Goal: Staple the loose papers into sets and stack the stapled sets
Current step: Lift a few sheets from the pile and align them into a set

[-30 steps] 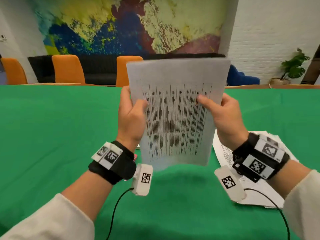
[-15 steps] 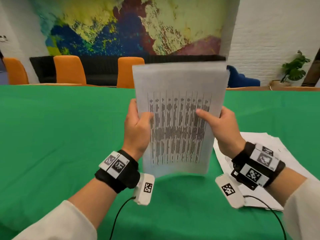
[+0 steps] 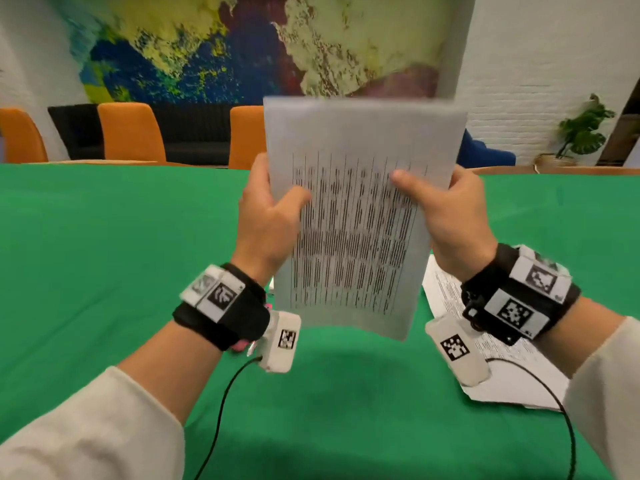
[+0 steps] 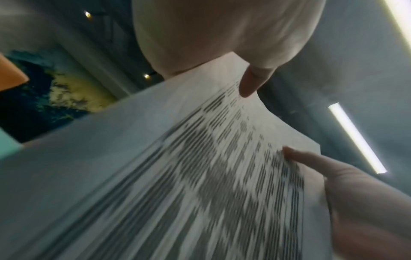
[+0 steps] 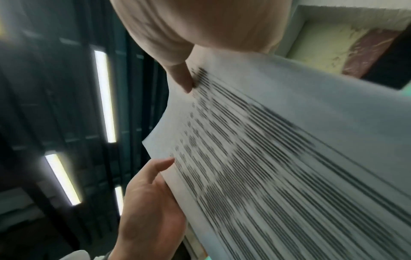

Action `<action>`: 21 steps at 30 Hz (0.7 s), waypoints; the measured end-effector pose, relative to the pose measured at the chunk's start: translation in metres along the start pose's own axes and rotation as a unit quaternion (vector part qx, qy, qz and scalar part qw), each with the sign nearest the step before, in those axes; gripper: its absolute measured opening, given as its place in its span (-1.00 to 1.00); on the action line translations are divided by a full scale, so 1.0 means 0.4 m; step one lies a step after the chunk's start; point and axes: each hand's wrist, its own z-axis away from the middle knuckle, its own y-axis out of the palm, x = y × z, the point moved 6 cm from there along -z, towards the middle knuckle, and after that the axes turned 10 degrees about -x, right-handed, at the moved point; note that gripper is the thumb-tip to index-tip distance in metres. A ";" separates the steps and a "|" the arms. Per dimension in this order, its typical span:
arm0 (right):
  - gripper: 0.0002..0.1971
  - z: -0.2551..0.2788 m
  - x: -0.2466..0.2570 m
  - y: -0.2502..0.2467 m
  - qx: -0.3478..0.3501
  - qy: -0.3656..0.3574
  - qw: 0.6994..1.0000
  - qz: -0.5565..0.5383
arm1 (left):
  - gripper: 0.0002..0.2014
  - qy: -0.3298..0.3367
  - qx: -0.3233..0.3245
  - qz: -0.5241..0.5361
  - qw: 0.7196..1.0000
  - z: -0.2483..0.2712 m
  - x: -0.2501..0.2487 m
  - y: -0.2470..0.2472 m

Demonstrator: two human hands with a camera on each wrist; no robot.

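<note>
A set of printed papers (image 3: 353, 216) stands upright in the air above the green table (image 3: 104, 265). My left hand (image 3: 273, 213) grips its left edge, thumb on the printed face. My right hand (image 3: 450, 209) grips the right edge the same way. In the left wrist view the papers (image 4: 200, 176) fill the frame, my left thumb (image 4: 249, 84) presses on them and my right hand (image 4: 355, 202) shows at the lower right. The right wrist view mirrors this: papers (image 5: 278, 167), my left hand (image 5: 151, 202). More loose papers (image 3: 502, 372) lie on the table under my right wrist.
A small pink object (image 3: 242, 344) peeks out under my left wristband; I cannot tell what it is. Orange chairs (image 3: 131, 136) and a dark sofa stand beyond the table's far edge. A potted plant (image 3: 581, 129) sits at the far right.
Both hands dipped slightly with the paper set, then rose again. The set's lower edge now tilts a little to the right. The grip is unchanged.
</note>
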 end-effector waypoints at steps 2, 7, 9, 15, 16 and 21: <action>-0.73 0.019 -0.046 -0.007 0.011 0.034 0.999 0.023 | -0.65 -0.037 0.008 0.007 0.999 0.038 0.050 -0.011; -0.86 0.012 -0.008 0.040 0.038 0.002 0.998 0.045 | -0.65 -0.053 -0.029 0.042 0.997 0.000 0.039 -0.002; -0.84 -0.012 0.041 0.053 0.033 -0.032 0.999 0.028 | -0.66 -0.038 -0.041 0.051 0.997 -0.041 0.004 0.001; -0.86 0.005 -0.035 0.021 0.026 0.037 0.999 0.022 | -0.67 -0.077 -0.019 0.050 0.996 0.010 0.057 -0.018; -0.87 0.022 -0.063 0.016 0.031 0.057 0.997 0.029 | -0.68 -0.098 -0.009 0.043 0.994 0.035 0.081 -0.018; -0.86 0.023 -0.056 0.018 0.032 0.059 0.997 0.033 | -0.71 -0.107 -0.004 0.039 0.993 0.032 0.073 -0.011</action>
